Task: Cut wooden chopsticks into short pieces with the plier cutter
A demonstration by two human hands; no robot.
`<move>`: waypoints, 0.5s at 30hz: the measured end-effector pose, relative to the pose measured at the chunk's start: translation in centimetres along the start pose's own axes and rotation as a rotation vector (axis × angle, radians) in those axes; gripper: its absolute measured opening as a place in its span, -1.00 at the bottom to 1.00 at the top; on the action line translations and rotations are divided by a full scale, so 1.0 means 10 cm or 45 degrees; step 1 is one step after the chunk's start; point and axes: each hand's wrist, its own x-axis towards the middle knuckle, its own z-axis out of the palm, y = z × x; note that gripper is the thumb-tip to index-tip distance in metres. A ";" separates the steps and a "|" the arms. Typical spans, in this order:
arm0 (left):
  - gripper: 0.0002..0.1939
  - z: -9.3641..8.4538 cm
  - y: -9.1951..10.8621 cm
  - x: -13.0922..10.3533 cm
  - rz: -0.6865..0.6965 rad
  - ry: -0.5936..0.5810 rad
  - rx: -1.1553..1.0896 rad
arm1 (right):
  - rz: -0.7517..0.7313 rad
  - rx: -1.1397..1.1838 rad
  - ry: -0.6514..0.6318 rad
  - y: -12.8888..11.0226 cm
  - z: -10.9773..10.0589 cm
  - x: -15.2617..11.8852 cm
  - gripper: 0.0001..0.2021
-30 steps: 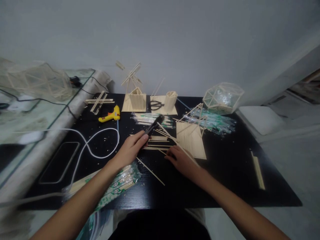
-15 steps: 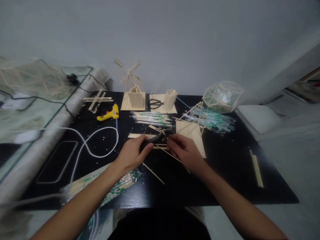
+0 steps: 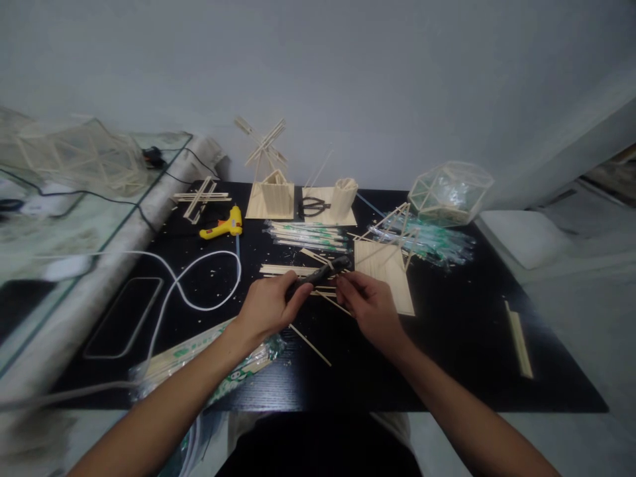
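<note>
My left hand (image 3: 268, 301) is wrapped round a black elongated tool (image 3: 325, 270), which points up and to the right; its exact kind is unclear. Close to the tool's far end, my right hand (image 3: 365, 298) has its fingers pinched together. A pale sliver shows at those fingertips, too small to name. Loose thin wooden sticks (image 3: 283, 269) lie under and behind the tool. One more stick (image 3: 311, 344) rests on the table below my hands. Just beyond my right hand is a square wooden board (image 3: 382, 271) with a stick frame leaning over it.
A yellow glue gun (image 3: 223, 225) stands at the left, near crossed sticks (image 3: 203, 197). Behind are a stick windmill (image 3: 275, 192), black pliers (image 3: 314, 207) and a round stick tower (image 3: 344, 199). Bagged sticks (image 3: 305, 235), a white cable (image 3: 166, 278) and a geometric frame (image 3: 450, 192) surround the work.
The whole view has shifted slightly, so things appear a little further right. Both hands keep their grips, and the black tool's far end shows more beside my right fingers.
</note>
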 end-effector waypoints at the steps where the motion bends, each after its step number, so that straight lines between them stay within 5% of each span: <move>1: -0.47 0.01 -0.01 0.00 0.020 0.008 -0.015 | 0.002 0.009 -0.013 -0.01 -0.01 0.00 -0.63; 15: -0.52 0.04 -0.15 0.01 0.278 0.017 -0.286 | 0.214 0.423 -0.308 -0.01 -0.11 -0.01 -0.67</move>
